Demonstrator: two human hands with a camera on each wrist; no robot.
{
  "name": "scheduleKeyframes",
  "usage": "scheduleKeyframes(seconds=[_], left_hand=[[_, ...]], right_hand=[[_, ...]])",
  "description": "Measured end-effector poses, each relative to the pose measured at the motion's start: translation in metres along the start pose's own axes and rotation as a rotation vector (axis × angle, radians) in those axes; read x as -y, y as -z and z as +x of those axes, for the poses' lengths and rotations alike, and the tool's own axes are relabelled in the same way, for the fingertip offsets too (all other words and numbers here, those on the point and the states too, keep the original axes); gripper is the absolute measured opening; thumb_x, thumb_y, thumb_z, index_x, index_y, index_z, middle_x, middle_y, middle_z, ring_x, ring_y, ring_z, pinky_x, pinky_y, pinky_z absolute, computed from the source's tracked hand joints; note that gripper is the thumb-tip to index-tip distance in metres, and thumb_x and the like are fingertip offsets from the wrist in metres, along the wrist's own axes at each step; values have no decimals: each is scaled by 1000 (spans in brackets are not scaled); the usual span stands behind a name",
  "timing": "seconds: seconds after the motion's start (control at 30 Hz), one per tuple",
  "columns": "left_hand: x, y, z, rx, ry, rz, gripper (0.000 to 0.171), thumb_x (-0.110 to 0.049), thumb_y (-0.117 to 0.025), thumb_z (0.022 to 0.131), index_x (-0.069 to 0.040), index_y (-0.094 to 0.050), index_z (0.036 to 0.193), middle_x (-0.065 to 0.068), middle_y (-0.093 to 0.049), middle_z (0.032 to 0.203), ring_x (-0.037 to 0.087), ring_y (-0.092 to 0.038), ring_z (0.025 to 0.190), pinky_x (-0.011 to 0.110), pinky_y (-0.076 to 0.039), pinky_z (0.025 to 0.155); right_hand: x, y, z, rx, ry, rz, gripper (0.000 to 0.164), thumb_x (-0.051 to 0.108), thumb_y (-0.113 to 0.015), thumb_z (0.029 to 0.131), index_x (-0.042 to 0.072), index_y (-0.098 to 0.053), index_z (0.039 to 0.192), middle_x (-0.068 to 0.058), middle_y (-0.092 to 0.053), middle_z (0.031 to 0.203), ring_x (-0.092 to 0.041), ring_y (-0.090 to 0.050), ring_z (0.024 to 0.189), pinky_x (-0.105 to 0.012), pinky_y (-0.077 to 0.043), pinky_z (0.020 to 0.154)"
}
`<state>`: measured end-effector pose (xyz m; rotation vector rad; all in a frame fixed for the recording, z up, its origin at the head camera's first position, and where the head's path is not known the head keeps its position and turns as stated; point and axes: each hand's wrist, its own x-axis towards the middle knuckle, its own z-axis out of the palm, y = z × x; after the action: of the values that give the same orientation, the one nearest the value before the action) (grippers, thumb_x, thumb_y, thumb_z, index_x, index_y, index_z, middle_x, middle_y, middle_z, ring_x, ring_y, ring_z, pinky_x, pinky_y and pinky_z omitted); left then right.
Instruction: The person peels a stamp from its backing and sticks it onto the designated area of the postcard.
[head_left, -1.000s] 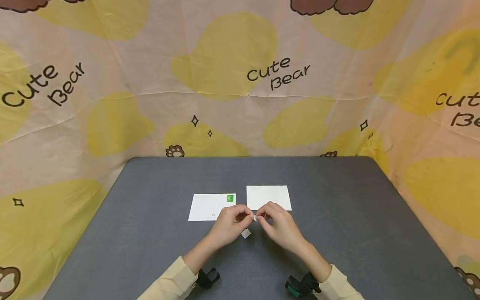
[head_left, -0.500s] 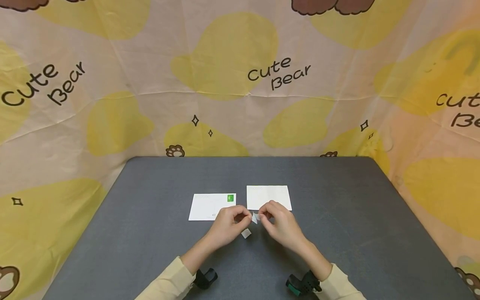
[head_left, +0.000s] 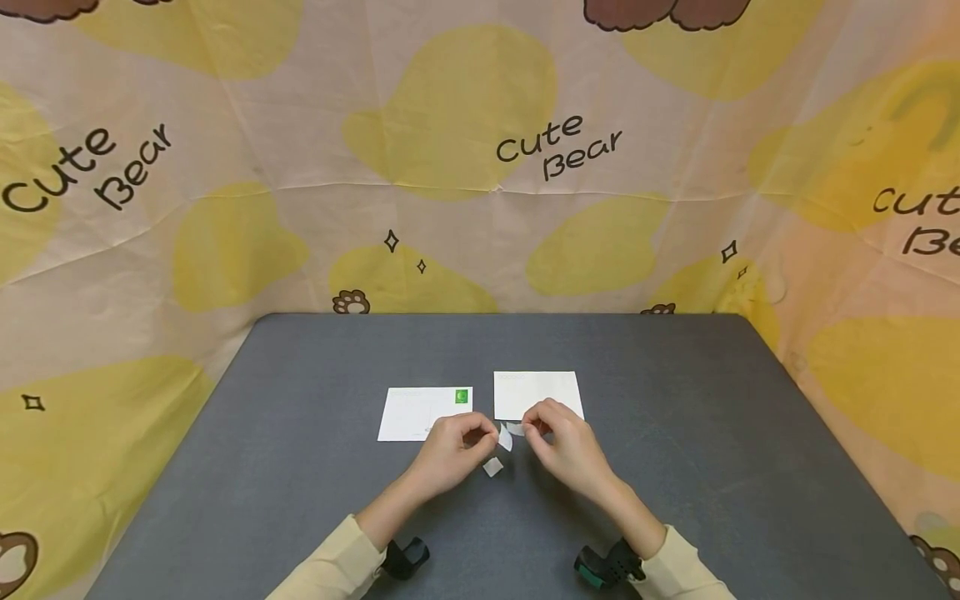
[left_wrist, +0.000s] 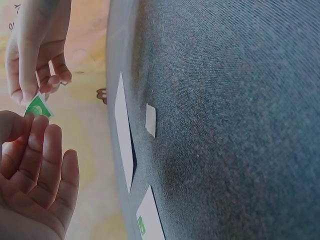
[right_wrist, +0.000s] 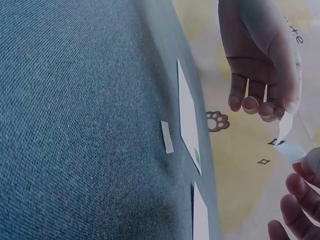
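Observation:
My left hand (head_left: 452, 446) pinches a small green stamp (left_wrist: 39, 106) at its fingertips. Its printed face shows in the left wrist view; in the head view only its white side (head_left: 506, 438) is seen. My right hand (head_left: 561, 442) pinches a thin pale piece of backing paper (right_wrist: 290, 151) close beside the stamp. The two pieces fan apart at a corner, and whether they still touch I cannot tell. Both hands are raised above the table, just in front of two white envelopes. The left envelope (head_left: 408, 412) bears a green stamp; the right envelope (head_left: 534, 392) shows no stamp.
A small whitish paper square (head_left: 492, 467) lies on the dark grey table (head_left: 675, 392), below the left fingertips. Behind the table hangs a patterned cloth (head_left: 450, 117). Each wrist wears a black camera mount.
My hands have drawn slightly apart. The held pieces, almost hidden between the fingertips at first, now show as two separate flaps. The envelopes and paper square have stayed in place.

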<state>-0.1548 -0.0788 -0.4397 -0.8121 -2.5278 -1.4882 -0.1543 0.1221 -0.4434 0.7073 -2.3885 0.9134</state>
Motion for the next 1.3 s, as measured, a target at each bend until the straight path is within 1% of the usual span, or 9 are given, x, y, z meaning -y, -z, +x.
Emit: scheduleKeyframes(seconds=[0.33,0.43,0.53,0.7,0.83,0.97,1.13,1.3], left_hand=[[5,2,-1,-26,-2,9,12,-4,-60,83,-12,-66,76,-9,-61,70,0,-53,64,20,-50,62],[7,2,-1,-34,2,14,11,-4,-60,82,-10,-66,76,-9,-60,70,0,-54,64,20,-49,62],[8,2,-1,-48,6,21,12,-4,-61,82,-12,-66,75,-9,-61,69,1,-54,64,20,-49,61],[8,3,0,-65,13,26,15,-4,-61,81,-16,-66,74,-10,-61,70,1,-54,63,19,-48,59],[11,4,2,-69,2,27,15,-4,-61,82,-15,-66,75,-9,-61,69,1,-53,62,19,-47,58],[13,5,3,-67,2,28,15,-4,-60,82,-15,-66,75,-8,-62,70,0,-54,61,19,-48,58],[13,5,4,-65,18,31,14,-4,-60,82,-15,-66,76,-8,-62,70,0,-54,61,19,-48,58],[11,6,4,-64,22,33,14,-4,-60,82,-15,-66,76,-8,-63,70,0,-54,61,19,-48,58]], right_hand=[[-9,2,-2,-17,-57,6,18,0,-64,77,16,-58,75,11,-50,72,-2,-49,66,-21,-48,60],[-11,2,-4,-15,-71,-3,19,-1,-64,77,17,-57,74,11,-49,71,-2,-48,65,-20,-46,59],[-13,2,-6,1,-87,-23,20,0,-65,76,18,-57,73,13,-47,69,-1,-46,64,-18,-43,58],[-16,2,-11,49,-114,-63,21,1,-67,75,19,-57,71,14,-44,67,-1,-43,63,-17,-38,56],[-19,2,-15,125,-171,-85,21,3,-67,76,21,-57,71,15,-42,64,0,-39,59,-17,-34,53],[-20,1,-18,193,-218,-100,20,6,-66,78,22,-57,70,16,-41,63,0,-39,58,-17,-34,52],[-22,1,-21,236,-216,-119,18,7,-65,78,21,-58,70,16,-43,63,0,-40,57,-17,-34,52],[-25,-1,-24,270,-205,-107,19,6,-64,78,20,-56,68,14,-44,62,1,-39,56,-16,-33,50]])
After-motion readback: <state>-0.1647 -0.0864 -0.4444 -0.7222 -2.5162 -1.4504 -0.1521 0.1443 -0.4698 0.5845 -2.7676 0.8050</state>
